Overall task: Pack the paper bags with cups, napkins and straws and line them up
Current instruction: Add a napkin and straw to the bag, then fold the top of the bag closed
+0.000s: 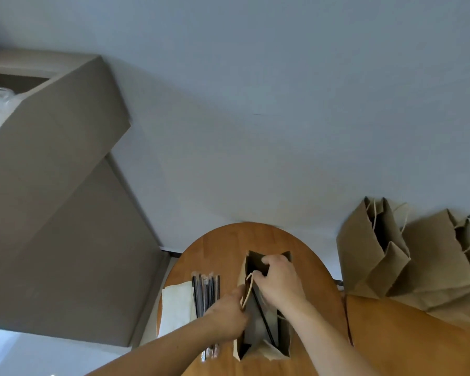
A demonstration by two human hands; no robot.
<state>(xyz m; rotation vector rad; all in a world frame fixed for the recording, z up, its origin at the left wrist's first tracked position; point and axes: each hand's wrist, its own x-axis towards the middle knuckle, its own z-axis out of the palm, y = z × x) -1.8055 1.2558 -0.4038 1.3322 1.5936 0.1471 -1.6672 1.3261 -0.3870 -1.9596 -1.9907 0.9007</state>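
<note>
Now left hand (228,313) pinches the side rim of the open paper bag (240,347); right hand (280,284) fingers curl round its top edge; straws (205,291), napkins (175,305) beside it.

The fingertips of the left hand (228,316) sit hidden behind the side wall of the open bag (284,340), so its grip cannot be read. Left of that bag, the forearm covers the near ends of the straws (205,291). Right of it, the other bags (377,256) run off the picture's edge.
</note>
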